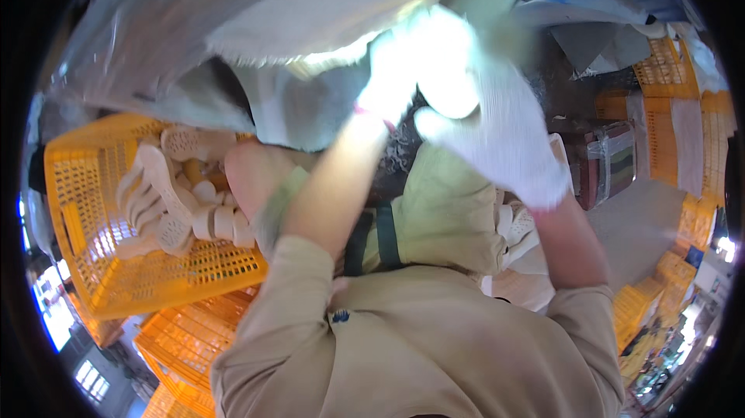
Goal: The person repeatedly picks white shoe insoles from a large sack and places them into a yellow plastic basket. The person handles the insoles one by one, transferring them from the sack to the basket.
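Observation:
Both hands wear white knit gloves and meet under a bright light at the upper middle. My left hand (390, 75) is closed at the left side of a pale rounded piece (452, 92); glare washes out its fingers. My right hand (508, 135) grips the same piece from the right, its thumb below the piece's lower end. The glare hides the piece's exact kind. Just left of the hands and above them runs a pale sheet or belt (310, 22) with a frayed lower edge, on a grey machine housing (147, 38).
On my left, a yellow plastic crate (93, 263) holds several pale, wood-like brush bodies (167, 185) with perforated heads. More pale pieces (521, 232) lie beside my right thigh. A taped dark box (609, 162) and stacked yellow crates (671, 138) stand to the right.

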A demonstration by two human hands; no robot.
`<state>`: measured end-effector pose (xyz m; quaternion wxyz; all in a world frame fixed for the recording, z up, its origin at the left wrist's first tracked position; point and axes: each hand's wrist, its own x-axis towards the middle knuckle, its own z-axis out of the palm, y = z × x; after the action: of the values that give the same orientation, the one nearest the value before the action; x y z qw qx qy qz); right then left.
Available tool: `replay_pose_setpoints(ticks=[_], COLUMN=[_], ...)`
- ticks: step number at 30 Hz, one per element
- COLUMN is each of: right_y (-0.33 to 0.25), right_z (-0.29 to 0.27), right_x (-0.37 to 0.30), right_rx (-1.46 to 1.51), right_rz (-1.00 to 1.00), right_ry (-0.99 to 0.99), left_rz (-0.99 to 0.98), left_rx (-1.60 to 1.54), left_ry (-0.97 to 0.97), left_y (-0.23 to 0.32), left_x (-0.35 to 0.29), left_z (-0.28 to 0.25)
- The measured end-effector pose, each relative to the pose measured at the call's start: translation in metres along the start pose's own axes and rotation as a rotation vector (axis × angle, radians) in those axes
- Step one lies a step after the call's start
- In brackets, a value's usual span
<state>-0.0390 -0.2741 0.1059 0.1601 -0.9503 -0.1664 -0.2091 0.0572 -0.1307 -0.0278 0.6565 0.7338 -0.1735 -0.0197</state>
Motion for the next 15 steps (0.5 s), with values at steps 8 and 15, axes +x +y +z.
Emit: replay_pose_setpoints(ticks=[8,15], right_y=[-0.084,-0.105], right_z=[-0.011,0.05], right_x=[-0.029,0.037], right_rx=[0.075,0.065], right_rz=[-0.018,0.08], right_ry=[-0.404,-0.244], left_rz=[-0.712,-0.715], left_rx=[-1.54,-0.553], left_ry=[-0.08,0.287], left_y=[0.037,0.008], left_x=[-0.061,-0.035], left_z=[-0.056,-0.089])
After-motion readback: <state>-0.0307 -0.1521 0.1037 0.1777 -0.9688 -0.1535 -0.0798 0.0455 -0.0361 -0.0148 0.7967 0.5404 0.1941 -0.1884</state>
